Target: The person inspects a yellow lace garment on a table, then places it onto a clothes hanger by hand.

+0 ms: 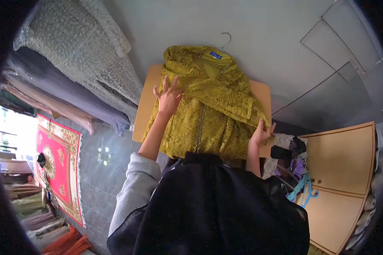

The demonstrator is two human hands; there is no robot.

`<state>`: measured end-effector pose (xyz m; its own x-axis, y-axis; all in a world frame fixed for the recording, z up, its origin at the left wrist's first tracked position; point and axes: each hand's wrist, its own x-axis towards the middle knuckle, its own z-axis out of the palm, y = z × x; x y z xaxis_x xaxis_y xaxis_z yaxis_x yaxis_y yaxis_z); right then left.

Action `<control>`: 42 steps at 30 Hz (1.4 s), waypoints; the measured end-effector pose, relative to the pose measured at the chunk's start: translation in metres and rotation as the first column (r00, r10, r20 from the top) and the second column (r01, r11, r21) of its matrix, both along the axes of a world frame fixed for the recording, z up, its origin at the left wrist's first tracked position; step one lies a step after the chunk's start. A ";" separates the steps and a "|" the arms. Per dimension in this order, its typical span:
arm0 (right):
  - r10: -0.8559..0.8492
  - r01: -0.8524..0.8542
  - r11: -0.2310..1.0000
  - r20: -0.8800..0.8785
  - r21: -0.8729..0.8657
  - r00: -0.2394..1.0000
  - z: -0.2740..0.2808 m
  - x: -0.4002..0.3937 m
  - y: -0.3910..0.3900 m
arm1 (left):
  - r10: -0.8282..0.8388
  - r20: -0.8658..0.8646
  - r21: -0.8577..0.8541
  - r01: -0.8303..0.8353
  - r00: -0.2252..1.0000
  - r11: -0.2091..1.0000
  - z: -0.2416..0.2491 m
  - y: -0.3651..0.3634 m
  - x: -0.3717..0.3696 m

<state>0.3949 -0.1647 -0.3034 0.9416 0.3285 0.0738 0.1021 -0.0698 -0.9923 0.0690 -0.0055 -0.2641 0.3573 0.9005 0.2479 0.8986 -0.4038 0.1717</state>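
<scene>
A mustard-green lace blouse (pixel 187 114) with beaded trim down its front lies on a small wooden table (pixel 150 85). Its collar is at the far end, where the hook of a hanger (pixel 229 40) sticks out of the neckline. One sleeve (pixel 225 100) lies slantwise across the front, its cuff toward the right. My left hand (pixel 169 101) rests with spread fingers on the blouse near the sleeve's upper part. At the cuff, my right hand (pixel 261 134) grips the sleeve's end, thumb on top; its other fingers are partly hidden.
Dresses, one of them grey lace (pixel 81 46), hang at the left. Beyond them a red patterned rug (pixel 57 157) covers part of the grey tiled floor (pixel 104 178). A wooden cabinet (pixel 340 157) stands at the right, beside piled clothes (pixel 285 146) and a blue hanger (pixel 311 193).
</scene>
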 end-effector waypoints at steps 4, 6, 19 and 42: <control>-0.053 0.310 0.855 0.525 -0.415 0.850 0.014 -0.012 -0.008 | -0.043 0.018 0.086 0.042 0.999 0.995 -0.005 -0.004 -0.008; 0.094 0.263 0.901 0.747 -0.346 0.658 0.025 -0.027 0.009 | -0.070 0.080 0.110 0.061 0.994 0.992 -0.009 -0.005 -0.006; 0.459 -0.230 0.858 0.485 -0.460 0.744 -0.088 0.047 0.054 | -0.226 -0.124 -0.007 0.226 0.966 0.974 0.005 0.000 0.014; 0.777 -0.185 0.624 0.579 -0.759 0.247 -0.002 -0.100 0.107 | -0.267 0.118 0.158 0.247 0.956 0.956 -0.031 -0.007 0.029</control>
